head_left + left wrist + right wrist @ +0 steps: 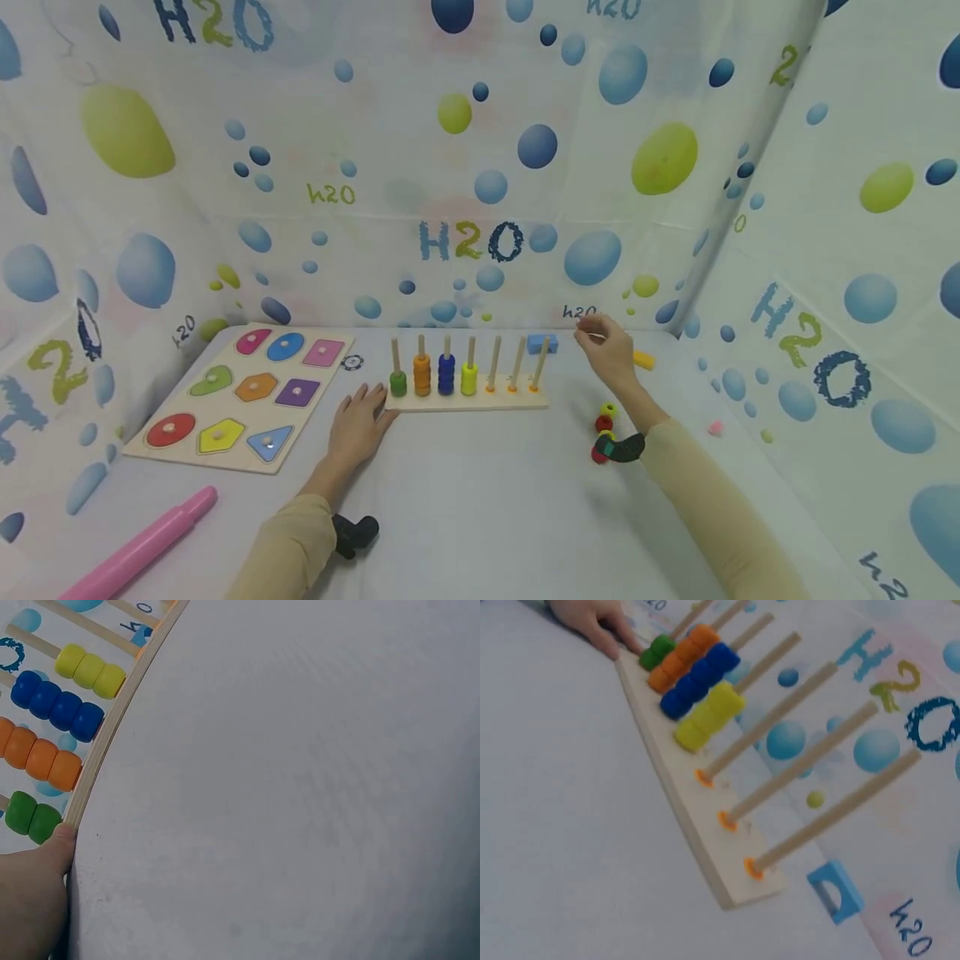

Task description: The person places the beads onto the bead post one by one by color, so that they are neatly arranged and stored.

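My left hand (358,427) rests at the left end of a wooden bead stacker (465,402); in the left wrist view its thumb touches the base edge beside the green beads (33,817). Orange beads (422,375), blue beads (447,375) and yellow beads (468,379) fill the neighbouring pegs. The three right pegs (806,761) are bare. My right hand (609,354) is raised right of the stacker, its fingers loosely bent, with nothing visible in them. Its fingers are outside the right wrist view. Loose red and yellow beads (604,422) lie below the right wrist, partly behind its strap.
A wooden shape puzzle board (281,417) lies at the left, with a pink tube (142,546) in front. Behind the stacker's right end sits a blue block (542,343). A yellow-orange block (643,360) and a small pink piece (716,428) are farther right.
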